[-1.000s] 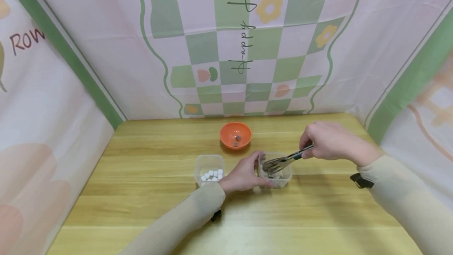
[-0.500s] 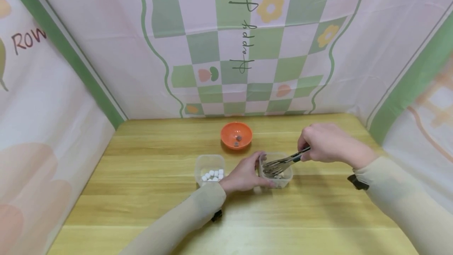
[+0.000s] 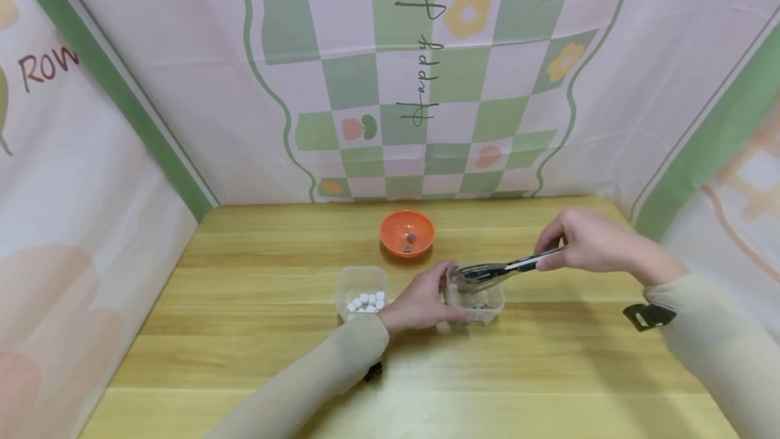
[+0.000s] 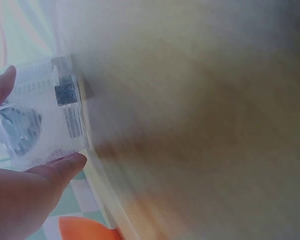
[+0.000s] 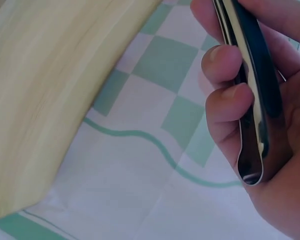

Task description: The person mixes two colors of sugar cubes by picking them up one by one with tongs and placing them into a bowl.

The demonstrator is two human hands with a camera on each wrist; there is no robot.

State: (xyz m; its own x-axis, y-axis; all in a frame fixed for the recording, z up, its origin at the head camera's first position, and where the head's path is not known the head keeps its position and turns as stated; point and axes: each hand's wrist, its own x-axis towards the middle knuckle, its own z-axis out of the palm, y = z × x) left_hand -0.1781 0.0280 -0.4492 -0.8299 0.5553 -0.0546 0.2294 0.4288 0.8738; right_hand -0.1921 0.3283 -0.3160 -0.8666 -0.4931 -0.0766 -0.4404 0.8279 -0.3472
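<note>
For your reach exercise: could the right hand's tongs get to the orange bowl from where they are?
Probably yes. The right hand holds the tongs over the clear tub; the orange bowl sits just behind, open-topped, with bare table between.

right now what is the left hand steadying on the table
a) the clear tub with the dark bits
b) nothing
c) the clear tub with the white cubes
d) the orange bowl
a: the left hand holds the side of the clear tub with the dark bits, while the right hand holds the tongs over it.
</note>
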